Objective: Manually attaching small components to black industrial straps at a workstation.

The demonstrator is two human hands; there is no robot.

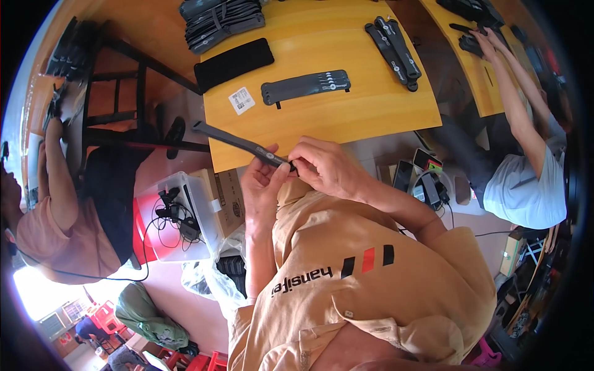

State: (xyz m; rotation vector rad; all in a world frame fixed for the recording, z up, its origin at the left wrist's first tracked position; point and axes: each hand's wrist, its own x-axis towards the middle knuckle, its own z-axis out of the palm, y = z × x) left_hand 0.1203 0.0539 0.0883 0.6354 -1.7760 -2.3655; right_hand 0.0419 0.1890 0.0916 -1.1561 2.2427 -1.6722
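Note:
A long, narrow dark grey strap (230, 137) with small white print is held over the near edge of the yellow table. My left hand (260, 182) grips it near its lower end, thumb on top. My right hand (322, 164) pinches that same end, where a small black part shows between the fingers. The strap's other end points free to the far left. Beyond my hands, a fanned row of similar grey straps (303, 88) lies flat, with small black tabs sticking out below. A black cloth piece (235, 64) and a white label (241, 100) lie to its left.
A bundled stack of straps (224, 25) sits at the table's far left, more straps (394, 54) at its right. Below left stands a clear plastic bin (198, 241) with black cables, beside a cardboard box (229, 201). Co-workers (68, 229) (526, 179) sit on both sides.

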